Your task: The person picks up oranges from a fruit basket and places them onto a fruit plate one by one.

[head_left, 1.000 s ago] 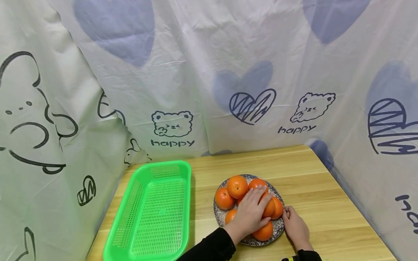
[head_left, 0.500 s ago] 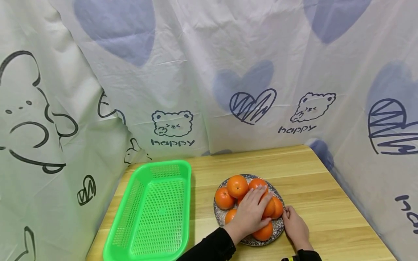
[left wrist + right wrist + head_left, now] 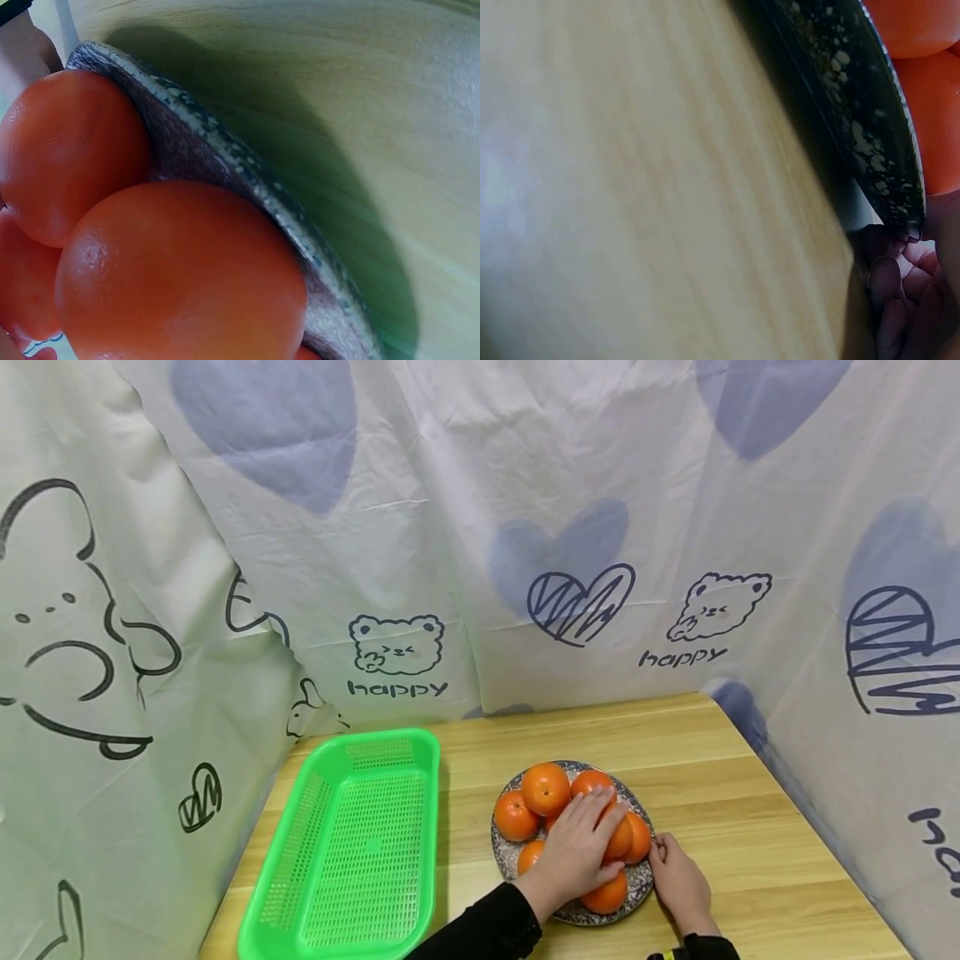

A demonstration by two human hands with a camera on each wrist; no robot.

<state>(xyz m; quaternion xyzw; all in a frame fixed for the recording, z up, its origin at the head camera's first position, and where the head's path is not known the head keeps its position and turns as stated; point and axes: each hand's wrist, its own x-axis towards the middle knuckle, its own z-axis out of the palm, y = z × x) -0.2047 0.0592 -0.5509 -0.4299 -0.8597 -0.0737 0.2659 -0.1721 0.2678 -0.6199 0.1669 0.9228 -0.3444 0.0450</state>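
Note:
A dark speckled plate (image 3: 639,887) heaped with several oranges (image 3: 545,789) sits on the table. My left hand (image 3: 573,852) lies over the heap, its fingers curved around an orange (image 3: 618,840) on the plate's right side; its palm side is hidden. At the plate's right edge, my right hand (image 3: 681,883) pinches the rim. From the right wrist, curled fingers (image 3: 900,300) show under the rim, with the thumb side above. In the left wrist view, a large orange (image 3: 180,277) fills the foreground beside the patterned plate rim (image 3: 247,165).
A green perforated plastic basket (image 3: 432,827) stands to the left of the plate, with no fruit in it. The wooden table (image 3: 750,827) extends right and behind the plate. A printed white cloth (image 3: 480,527) hangs around the back and sides.

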